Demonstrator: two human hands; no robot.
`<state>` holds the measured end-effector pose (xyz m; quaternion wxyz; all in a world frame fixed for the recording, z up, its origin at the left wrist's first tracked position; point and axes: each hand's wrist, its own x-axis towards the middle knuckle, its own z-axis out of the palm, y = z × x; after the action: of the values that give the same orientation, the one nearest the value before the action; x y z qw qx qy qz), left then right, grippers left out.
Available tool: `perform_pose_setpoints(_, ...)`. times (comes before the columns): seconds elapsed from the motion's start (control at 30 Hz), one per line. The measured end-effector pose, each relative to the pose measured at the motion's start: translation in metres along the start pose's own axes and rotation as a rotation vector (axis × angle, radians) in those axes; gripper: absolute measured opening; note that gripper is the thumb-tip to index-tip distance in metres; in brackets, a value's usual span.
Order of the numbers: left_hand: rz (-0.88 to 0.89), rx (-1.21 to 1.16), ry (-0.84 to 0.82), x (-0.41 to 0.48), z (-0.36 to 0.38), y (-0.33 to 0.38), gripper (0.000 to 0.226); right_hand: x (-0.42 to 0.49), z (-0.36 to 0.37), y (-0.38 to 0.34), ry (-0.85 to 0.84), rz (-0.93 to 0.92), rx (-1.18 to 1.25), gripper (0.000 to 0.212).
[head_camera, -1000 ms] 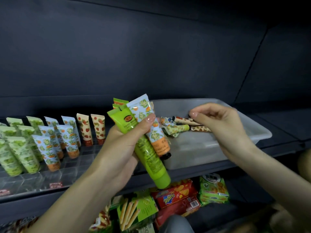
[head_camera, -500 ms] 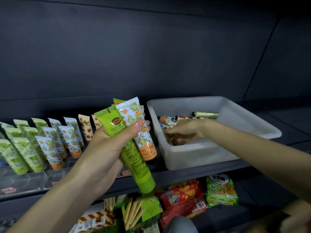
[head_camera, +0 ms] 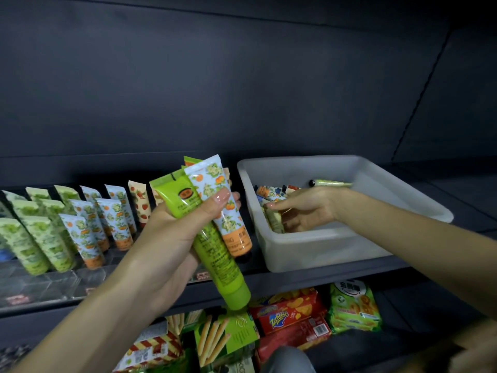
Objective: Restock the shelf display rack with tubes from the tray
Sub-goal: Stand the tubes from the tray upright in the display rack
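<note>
Several tubes, among them a green tube [head_camera: 215, 254], sit clenched in the left hand [head_camera: 172, 238]. Right hand [head_camera: 304, 208] reaches into the tray [head_camera: 322, 251], right of the rack [head_camera: 40, 286]; whether it grasps anything, I cannot tell. Best pinch one tube cleanly.

shelf [head_camera: 309, 278] carries tray [head_camera: 309, 251], rack [head_camera: 40, 286].

Two hands, one white tray [head_camera: 317, 249], one bright green tube [head_camera: 217, 262], three snack packs below.
</note>
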<state>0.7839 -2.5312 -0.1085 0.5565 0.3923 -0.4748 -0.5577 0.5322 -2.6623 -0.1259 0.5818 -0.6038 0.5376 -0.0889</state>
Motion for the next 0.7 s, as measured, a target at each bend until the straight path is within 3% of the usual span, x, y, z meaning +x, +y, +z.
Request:
perform_pose_setpoints(0.1, -0.006, -0.002, -0.010, -0.004, 0.004, 0.003, 0.025, 0.000, -0.004, 0.003, 0.053, 0.019, 0.164, 0.056)
perform_pose_setpoints(0.23, -0.055, -0.127, -0.019, -0.012, 0.012, 0.013, 0.029, -0.006, 0.003, -0.002, 0.068, 0.074, 0.319, 0.010)
perform_pose_setpoints(0.27, -0.061, -0.144, -0.016, -0.013, 0.013, 0.016, 0.031, -0.007, 0.004, -0.004, 0.092, 0.085, 0.297, 0.008)
perform_pose_setpoints(0.43, -0.070, -0.170, -0.007, -0.015, 0.011, 0.022, 0.030, -0.006, 0.008, -0.008, 0.170, 0.095, 0.195, 0.033)
perform_pose_setpoints(0.53, -0.072, -0.176, -0.013, -0.017, 0.009, 0.024, 0.030, -0.010, 0.007, -0.012, 0.210, 0.042, 0.197, 0.024)
perform_pose_setpoints(0.7, -0.074, -0.183, -0.030, -0.019, 0.006, 0.026, 0.032, -0.037, -0.001, -0.029, 0.393, -0.106, 0.170, 0.029)
